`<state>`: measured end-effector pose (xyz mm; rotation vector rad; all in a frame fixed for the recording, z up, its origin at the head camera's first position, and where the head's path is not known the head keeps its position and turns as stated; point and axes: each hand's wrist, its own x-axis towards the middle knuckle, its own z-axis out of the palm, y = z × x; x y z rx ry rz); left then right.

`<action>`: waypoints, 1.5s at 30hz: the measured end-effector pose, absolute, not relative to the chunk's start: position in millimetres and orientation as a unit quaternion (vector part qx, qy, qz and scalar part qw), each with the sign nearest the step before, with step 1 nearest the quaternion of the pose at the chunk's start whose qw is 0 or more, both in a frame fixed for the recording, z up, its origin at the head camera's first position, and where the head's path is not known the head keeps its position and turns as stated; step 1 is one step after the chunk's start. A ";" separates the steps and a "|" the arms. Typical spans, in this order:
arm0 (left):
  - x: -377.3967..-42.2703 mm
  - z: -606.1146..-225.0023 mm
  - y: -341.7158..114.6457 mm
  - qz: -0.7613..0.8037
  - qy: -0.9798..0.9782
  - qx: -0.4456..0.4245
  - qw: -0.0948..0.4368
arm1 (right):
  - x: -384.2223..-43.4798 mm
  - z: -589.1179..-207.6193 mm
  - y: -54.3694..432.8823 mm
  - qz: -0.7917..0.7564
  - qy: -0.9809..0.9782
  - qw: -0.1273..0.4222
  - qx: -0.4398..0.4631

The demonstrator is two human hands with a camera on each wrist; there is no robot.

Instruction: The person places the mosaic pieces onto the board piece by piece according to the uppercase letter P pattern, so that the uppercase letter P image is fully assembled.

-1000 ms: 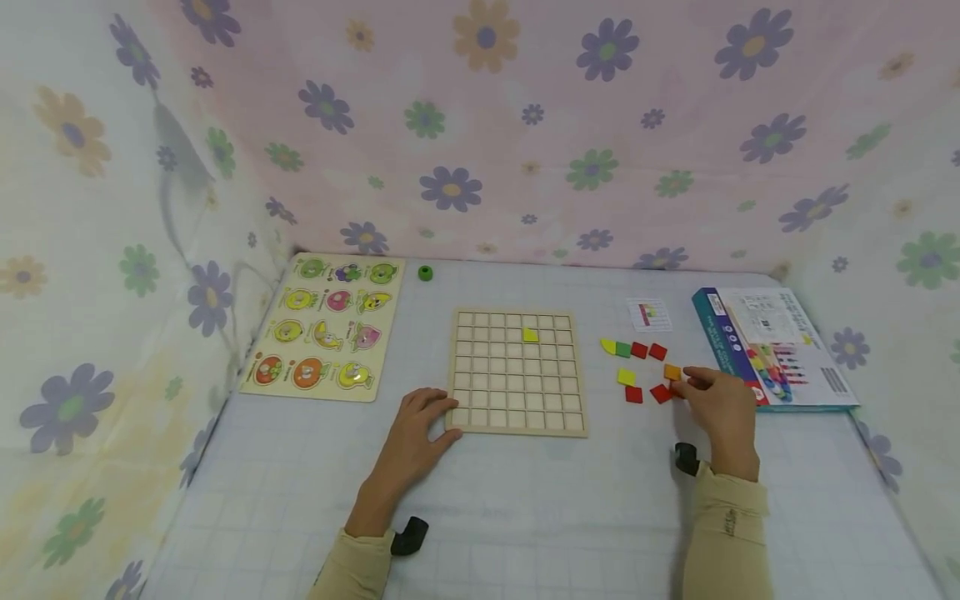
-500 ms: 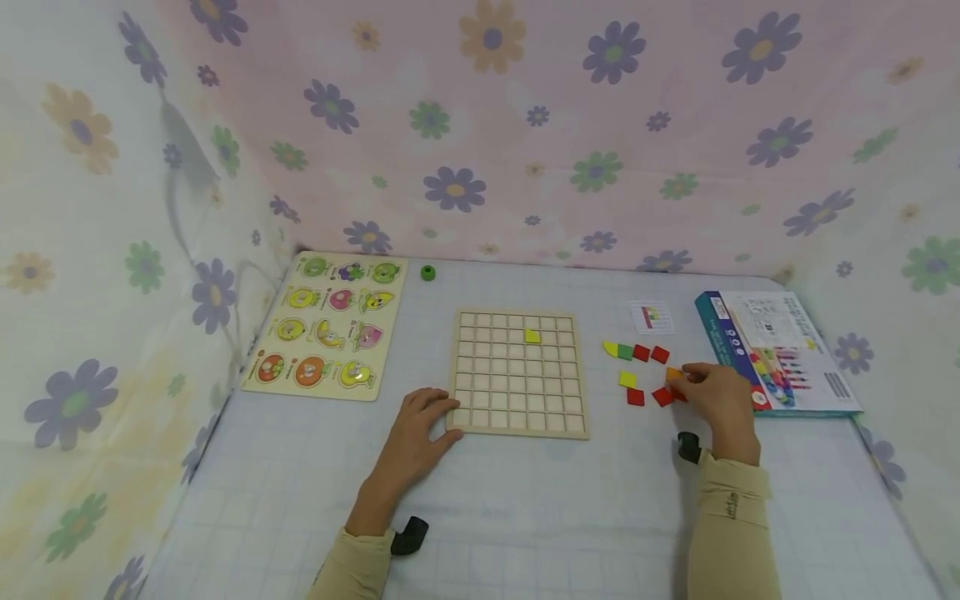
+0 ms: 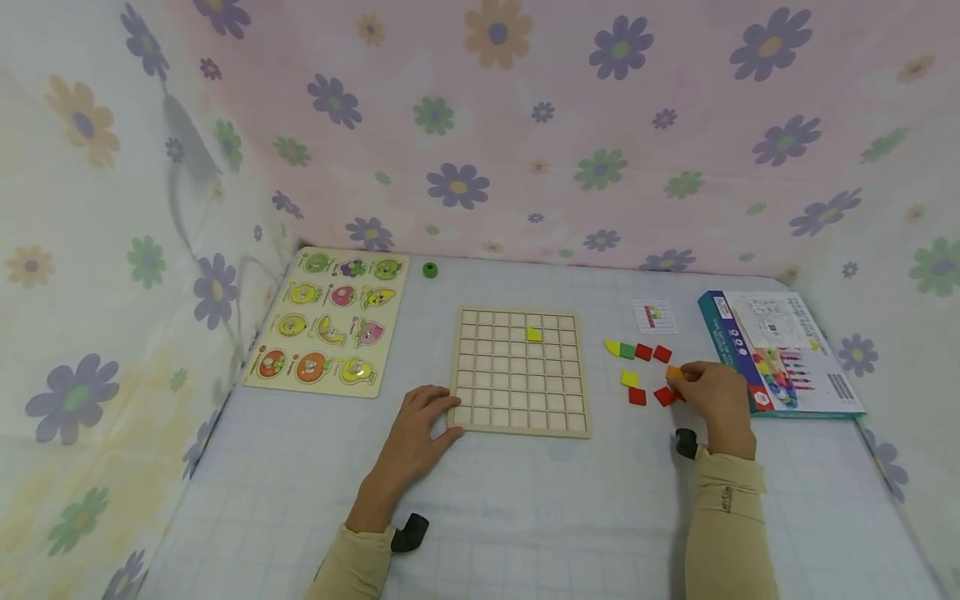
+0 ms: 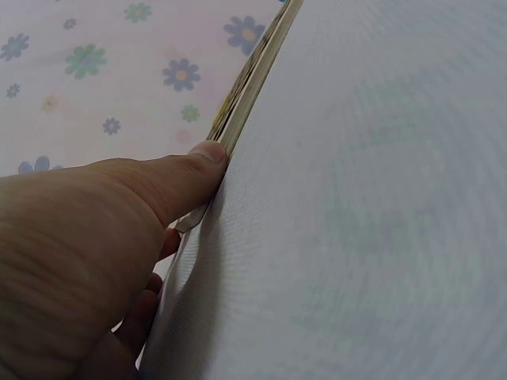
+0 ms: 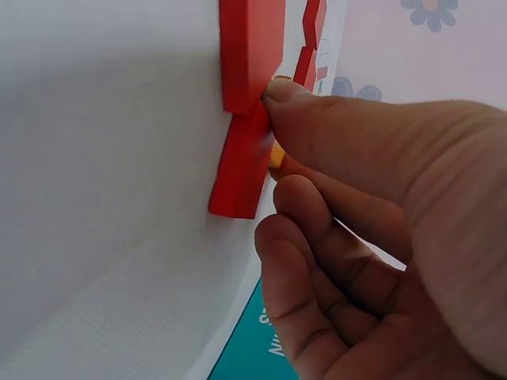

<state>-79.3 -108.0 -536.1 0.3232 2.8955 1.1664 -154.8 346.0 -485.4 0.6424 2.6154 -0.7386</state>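
At the near left corner of the wooden grid board [image 3: 518, 383], my left hand [image 3: 416, 429] rests with the thumb on the front edge and fingers along the left side. In the left wrist view the thumb touches the board's rim [image 4: 253, 87]. A yellow tile [image 3: 534, 334] with one curved side lies in a cell of the upper rows. My right hand [image 3: 712, 396] pinches an orange square tile [image 3: 672, 372] between thumb and index finger, right of the board. Close beneath it lie red tiles [image 5: 242, 166], partly hidden by the fingers in the head view.
Loose red, green and yellow tiles [image 3: 630, 379] lie between board and right hand. Behind them is a small pattern card [image 3: 655, 317]. A boxed set [image 3: 783, 354] stands right, a fruit puzzle board [image 3: 322, 321] left. A green ring-shaped piece [image 3: 430, 270] sits near the back wall.
My right hand has closed in on the orange tile and covers more of it, shifting slightly away from me. The left hand stays at the board's corner. The view shifts slightly.
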 end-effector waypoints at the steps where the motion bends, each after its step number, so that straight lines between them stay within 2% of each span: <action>1: -79.5 -536.0 -108.0 0.372 0.922 0.104 0.001 | -155.1 -484.9 346.2 -0.258 0.923 0.176 0.224; 15: -78.5 -535.1 -107.4 0.375 0.921 0.100 0.005 | -157.8 -483.2 354.5 -0.217 0.946 0.194 0.143; 23: -78.4 -536.3 -107.8 0.373 0.922 0.099 0.000 | -161.7 -485.6 359.2 -0.215 0.948 0.198 0.127; 31: -79.2 -537.8 -108.9 0.371 0.923 0.105 0.001 | -161.5 -486.3 364.8 -0.217 0.951 0.181 0.126; 45: -79.0 -536.4 -109.0 0.377 0.920 0.103 0.010 | -163.8 -476.4 349.3 -0.215 0.963 0.146 0.073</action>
